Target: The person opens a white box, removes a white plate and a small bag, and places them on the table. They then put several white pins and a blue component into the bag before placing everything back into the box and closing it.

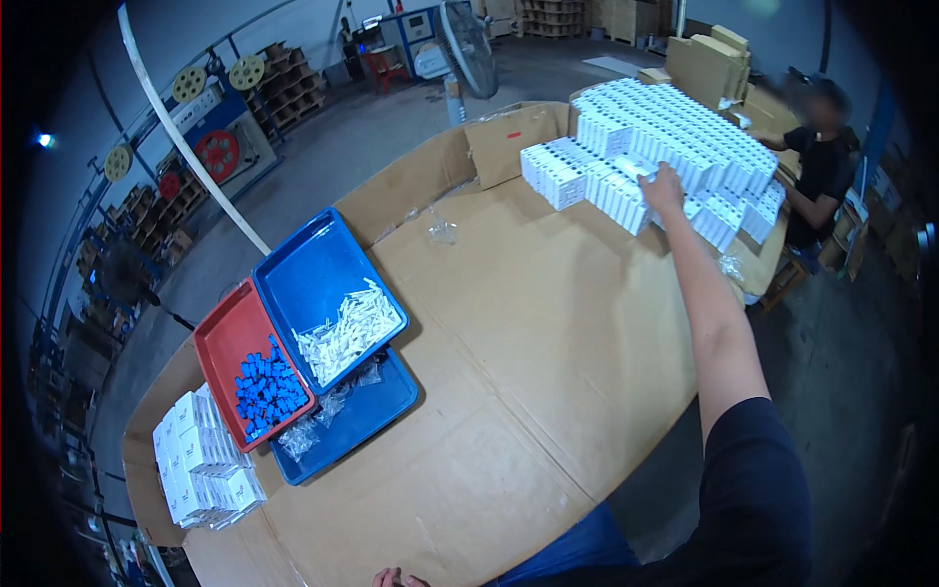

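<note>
Landmark: cardboard-covered table (pixel 509 323), wide and brown; every place below is told from it.
White cartons: a small stack of white boxes (pixel 201 460) sits at the table's far left corner, just beside the red tray.
Red tray: red tray (pixel 230 338) lies on the table's left part, holding a heap of small blue pieces (pixel 266 389) at its near end.
Blue tray: upper blue tray (pixel 308 269) touches the red tray's right side and carries a pile of white plastic parts (pixel 350 328).
Lower tray: a second blue tray (pixel 377 411) lies partly under the other two, with clear little bags (pixel 311 423) along it.
Your left hand: left hand (pixel 396 578) shows only as fingertips at the table's near edge, at the bottom of the view; you cannot tell whether it is spread or curled.
Loose wrap: a crumpled clear bag (pixel 442 231) lies alone toward the table's far side, well apart from the trays.
Your right hand: right hand (pixel 662 188) is stretched to the table's far right, fingers curled over a small white box (pixel 636 166) at the top of the pile.
Box pile: big pile of white boxes (pixel 675 137) fills the table's far right corner, stacked in stepped rows.
Co-worker: a person in a dark shirt (pixel 822 166) is beyond the table's right edge, behind the pile.
</note>
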Tool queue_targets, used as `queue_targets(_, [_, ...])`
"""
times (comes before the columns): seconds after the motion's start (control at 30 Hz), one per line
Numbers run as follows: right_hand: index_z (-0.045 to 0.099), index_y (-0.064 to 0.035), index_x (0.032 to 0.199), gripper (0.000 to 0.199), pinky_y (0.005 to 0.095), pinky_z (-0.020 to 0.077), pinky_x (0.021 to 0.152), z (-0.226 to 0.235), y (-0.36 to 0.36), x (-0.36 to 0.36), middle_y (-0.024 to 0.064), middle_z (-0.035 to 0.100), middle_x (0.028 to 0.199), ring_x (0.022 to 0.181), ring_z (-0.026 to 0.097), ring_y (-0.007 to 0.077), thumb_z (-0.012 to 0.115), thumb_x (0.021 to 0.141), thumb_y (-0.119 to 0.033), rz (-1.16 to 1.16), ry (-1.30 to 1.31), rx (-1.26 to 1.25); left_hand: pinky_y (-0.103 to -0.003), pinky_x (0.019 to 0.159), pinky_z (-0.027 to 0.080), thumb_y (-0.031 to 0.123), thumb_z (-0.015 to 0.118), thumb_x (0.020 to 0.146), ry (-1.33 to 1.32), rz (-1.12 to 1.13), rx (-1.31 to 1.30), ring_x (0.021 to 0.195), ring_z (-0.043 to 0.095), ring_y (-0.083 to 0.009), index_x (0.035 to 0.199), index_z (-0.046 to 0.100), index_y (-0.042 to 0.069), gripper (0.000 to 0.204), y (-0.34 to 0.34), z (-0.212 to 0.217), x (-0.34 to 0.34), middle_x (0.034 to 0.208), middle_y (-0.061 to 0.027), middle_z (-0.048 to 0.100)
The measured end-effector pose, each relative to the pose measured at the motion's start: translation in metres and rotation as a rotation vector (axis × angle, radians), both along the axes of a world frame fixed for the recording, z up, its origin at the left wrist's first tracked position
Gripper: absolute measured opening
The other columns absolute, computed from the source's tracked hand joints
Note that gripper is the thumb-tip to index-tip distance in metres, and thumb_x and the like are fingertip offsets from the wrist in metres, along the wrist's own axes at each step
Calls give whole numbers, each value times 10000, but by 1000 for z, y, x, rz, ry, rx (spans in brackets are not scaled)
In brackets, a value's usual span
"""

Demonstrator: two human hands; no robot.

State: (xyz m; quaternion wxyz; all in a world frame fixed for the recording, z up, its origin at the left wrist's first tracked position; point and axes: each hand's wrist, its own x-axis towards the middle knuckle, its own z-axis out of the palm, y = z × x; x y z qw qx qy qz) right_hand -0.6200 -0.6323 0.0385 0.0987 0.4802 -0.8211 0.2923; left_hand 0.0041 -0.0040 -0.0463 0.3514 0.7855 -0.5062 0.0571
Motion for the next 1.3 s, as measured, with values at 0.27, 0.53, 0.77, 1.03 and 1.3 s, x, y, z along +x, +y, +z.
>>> queue_targets(0.27, [565, 5, 1406, 912, 471, 484, 1075, -10, -44, -5, 259, 642, 1381, 1290, 613, 404, 850, 744, -553, -30, -111, 101, -537, 1043, 439, 211, 593, 1029, 1, 82, 167, 1183, 548, -438, 1187, 653, -102, 355, -13, 1, 2, 1273, -296, 590])
queue_targets(0.53, [547, 15, 1385, 874, 452, 467, 1087, 1, -88, -23, 264, 601, 1344, 1308, 548, 409, 895, 719, -433, 125, -82, -208, -519, 1010, 456, 169, 605, 1040, -15, 60, 153, 1154, 557, -416, 1224, 638, -63, 299, -19, -2, 1, 1263, -270, 591])
queue_targets(0.77, [598, 8, 1317, 737, 447, 509, 1040, 5, -127, 2, 224, 593, 1300, 1181, 634, 374, 925, 742, -315, 142, -87, -349, -513, 996, 465, 156, 618, 1047, -100, 79, 212, 1127, 575, -411, 1224, 638, -53, 275, -18, -3, 2, 1255, -263, 599])
queue_targets(1.03, [609, -28, 1290, 637, 443, 514, 1029, -13, -128, 13, 246, 691, 1241, 1175, 665, 387, 898, 779, -276, 82, -132, -277, -523, 1028, 446, 177, 613, 1048, -75, 92, 227, 1173, 555, -415, 1212, 642, -68, 296, -20, -1, 3, 1264, -267, 593])
queue_targets(1.3, [554, -19, 1372, 687, 445, 513, 1039, -19, -125, 6, 259, 689, 1276, 1196, 669, 397, 875, 804, -235, 170, -119, -249, -537, 1043, 433, 209, 595, 1047, -37, 97, 250, 1177, 546, -422, 1212, 631, -77, 332, -18, 0, 3, 1277, -275, 585])
